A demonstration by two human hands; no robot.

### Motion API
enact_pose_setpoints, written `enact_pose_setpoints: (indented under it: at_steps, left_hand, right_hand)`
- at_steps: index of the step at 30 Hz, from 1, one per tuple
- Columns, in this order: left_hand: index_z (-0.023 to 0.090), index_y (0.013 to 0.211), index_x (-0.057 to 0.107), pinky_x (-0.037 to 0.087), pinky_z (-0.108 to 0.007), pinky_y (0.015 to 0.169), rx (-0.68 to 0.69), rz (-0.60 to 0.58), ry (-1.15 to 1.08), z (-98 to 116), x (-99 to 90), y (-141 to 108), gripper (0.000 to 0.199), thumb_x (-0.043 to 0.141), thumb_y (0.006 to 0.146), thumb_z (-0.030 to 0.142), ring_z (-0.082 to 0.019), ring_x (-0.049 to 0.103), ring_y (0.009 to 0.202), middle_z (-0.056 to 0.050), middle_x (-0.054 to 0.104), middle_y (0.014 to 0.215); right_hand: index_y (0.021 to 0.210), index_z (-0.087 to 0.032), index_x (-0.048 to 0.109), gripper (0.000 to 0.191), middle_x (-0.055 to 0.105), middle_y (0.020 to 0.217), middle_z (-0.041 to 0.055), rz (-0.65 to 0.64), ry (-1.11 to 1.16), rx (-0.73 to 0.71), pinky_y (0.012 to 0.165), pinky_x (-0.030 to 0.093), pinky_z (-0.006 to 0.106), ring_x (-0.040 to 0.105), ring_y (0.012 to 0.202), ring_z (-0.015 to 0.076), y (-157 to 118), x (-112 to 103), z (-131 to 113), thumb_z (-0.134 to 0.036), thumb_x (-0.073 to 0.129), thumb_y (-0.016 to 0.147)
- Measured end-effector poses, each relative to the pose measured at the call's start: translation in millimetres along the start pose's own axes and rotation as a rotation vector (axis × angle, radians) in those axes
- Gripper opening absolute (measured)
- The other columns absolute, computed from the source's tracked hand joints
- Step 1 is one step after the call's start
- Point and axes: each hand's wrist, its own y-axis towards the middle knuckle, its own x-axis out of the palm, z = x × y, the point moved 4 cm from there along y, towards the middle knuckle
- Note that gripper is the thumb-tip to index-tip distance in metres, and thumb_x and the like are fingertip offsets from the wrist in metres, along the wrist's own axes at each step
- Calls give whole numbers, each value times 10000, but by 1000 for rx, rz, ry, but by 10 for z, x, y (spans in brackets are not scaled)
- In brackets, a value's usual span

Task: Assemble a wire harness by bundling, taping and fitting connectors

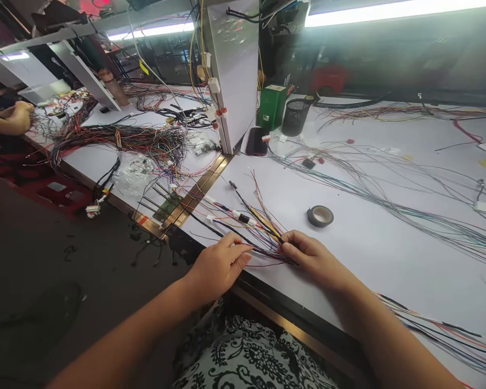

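A bundle of thin wires (263, 224), in black, red, yellow and other colours, fans out to the left over the white bench near its front edge. My right hand (310, 256) is closed around the gathered part of the bundle, thumb and fingers pinching it. To its left, my left hand (221, 267) pinches wires at the bundle's lower edge, thumb against fingertips; exactly which strands is hard to see. White connectors and a black sleeve piece (243, 218) lie among the loose ends. Beyond the right hand rests a roll of dark tape (313, 218).
A green box (272, 107), a black mesh cup (295, 120) and a phone (256, 141) stand or lie by the upright panel (235, 70). Long wires (368, 194) cross the bench at right. A large wire heap (121, 138) covers the left bench, near another person's hand (21, 116).
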Motion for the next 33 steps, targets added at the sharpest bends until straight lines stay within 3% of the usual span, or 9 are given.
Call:
enact_pose_setpoints:
  at_steps: [8,13,19,22,25,28,33]
  left_hand:
    - [192,1134,660,474,-350,959,-155,-43,22,-151,-19,297,287,504,919,301,-224,596,1097,-79,649,1117]
    - [173,908,697,510,-320,833,-220,-169,131,-293,28,467,334,401,955,321,-215,653,903,-67,690,868]
    - [189,1278,536,463,-333,953,-9,-109,266,-306,30,552,366,387,952,261,-201,596,1083,-93,558,1276]
    - [228,1346,484,450,-310,985,5,-97,261,-367,-6,535,426,452,927,299,-191,570,1136,-81,440,1420]
    - [276,1347,498,489,-290,920,-22,-113,269,-457,-73,486,462,503,885,265,-192,599,1090,-59,314,1517]
    - [313,1340,515,507,-299,894,-88,-43,239,-590,-202,393,484,524,862,240,-169,643,961,-43,246,1552]
    - [295,1350,508,530,-330,874,-223,208,154,-991,-507,85,457,524,893,307,-129,642,830,-82,128,1586]
  right_hand:
    - [922,-207,510,257,525,815,6,-16,-25,-55,670,420,252,466,736,143,-17,14,34,-447,426,958]
    - [940,-209,523,212,557,899,34,-10,-150,-183,796,457,302,515,840,162,-29,-12,-51,-388,412,969]
    - [933,-216,606,222,570,1091,72,-81,-280,-326,931,458,341,549,1039,179,-58,46,-154,-353,436,972]
    - [980,-219,643,292,545,1188,89,-67,-404,-305,952,462,352,552,1081,188,-57,92,-141,-357,386,991]
    - [1133,-223,623,322,548,1253,100,-48,-517,-293,985,457,382,550,1122,207,-56,131,-131,-367,371,995]
    - [1307,-223,529,383,523,1323,112,-16,-568,-298,1028,434,408,507,1206,228,-61,143,-127,-383,394,987]
    - [1406,-253,421,459,453,1405,110,48,-608,-273,1002,472,407,502,1234,239,-79,130,-95,-396,423,971]
